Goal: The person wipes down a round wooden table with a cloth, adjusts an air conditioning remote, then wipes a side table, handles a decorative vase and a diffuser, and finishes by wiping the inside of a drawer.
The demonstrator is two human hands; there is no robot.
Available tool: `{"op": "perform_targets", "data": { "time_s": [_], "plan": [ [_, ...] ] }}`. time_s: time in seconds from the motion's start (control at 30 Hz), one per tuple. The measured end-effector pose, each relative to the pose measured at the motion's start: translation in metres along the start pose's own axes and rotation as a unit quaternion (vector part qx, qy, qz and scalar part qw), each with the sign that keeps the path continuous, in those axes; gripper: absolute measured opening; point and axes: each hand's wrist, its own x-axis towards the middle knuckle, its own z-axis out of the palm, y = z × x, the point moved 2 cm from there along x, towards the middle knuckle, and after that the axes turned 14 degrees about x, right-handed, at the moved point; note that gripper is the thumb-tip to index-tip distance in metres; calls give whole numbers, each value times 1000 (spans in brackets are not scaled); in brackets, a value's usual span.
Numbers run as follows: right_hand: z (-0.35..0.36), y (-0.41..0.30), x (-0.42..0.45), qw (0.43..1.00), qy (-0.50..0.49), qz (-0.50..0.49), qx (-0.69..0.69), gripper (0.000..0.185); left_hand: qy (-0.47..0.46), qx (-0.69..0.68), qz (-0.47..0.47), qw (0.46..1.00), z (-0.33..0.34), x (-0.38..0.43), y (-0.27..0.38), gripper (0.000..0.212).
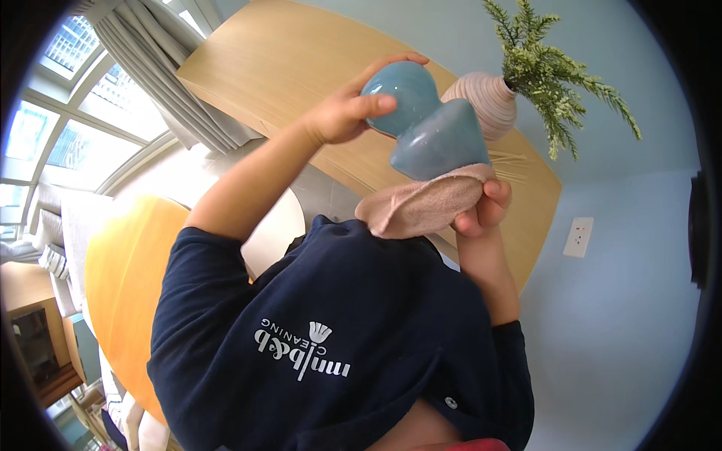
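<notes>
A glossy blue ornament (pixel 443 141) with two bulging, pointed lobes, apparently ceramic, is held up above the wooden surface. My left hand (pixel 344 115) grips its upper left lobe, the thumb on the near side and fingers round the far edge. My right hand (pixel 488 208) pinches a folded pinkish-beige cloth (pixel 423 206) by its right end. The cloth touches the underside of the lower lobe. Its left end hangs near my dark shirt. The side of the ornament turned away from me is hidden.
A light wooden cabinet or table (pixel 259 56) lies beyond my hands. On it stand a ribbed pinkish vase (pixel 485 104) with green sprigs (pixel 541 67) and some thin sticks (pixel 507 160). A blue wall with a socket (pixel 578 237) is at right; a round orange-topped table (pixel 130 282) is at left.
</notes>
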Motion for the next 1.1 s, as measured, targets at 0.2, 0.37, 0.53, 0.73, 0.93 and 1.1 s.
{"op": "perform_targets", "data": {
  "time_s": [0.2, 0.37, 0.53, 0.73, 0.93, 1.1],
  "plan": [
    [29, 27, 6, 914, 89, 84, -388, 45, 67, -105, -199, 972, 8, -3, -15, 68],
    [14, 38, 11, 693, 141, 174, -685, 28, -22, 41, -345, 937, 3, 0, 6, 72],
    [-2, 21, -2, 813, 206, 135, -527, 33, -23, -6, -259, 966, -4, -13, -4, 69],
    [-2, 6, 0, 998, -47, 41, -4, 52, 35, -45, -22, 998, 11, 4, 1, 58],
    [12, 20, 6, 726, 131, 88, -670, 32, 73, 30, -198, 977, 8, 17, 4, 54],
    [-16, 13, 5, 297, 122, 143, -936, 28, 40, 90, -320, 942, 5, 16, -6, 60]
  ]
}}
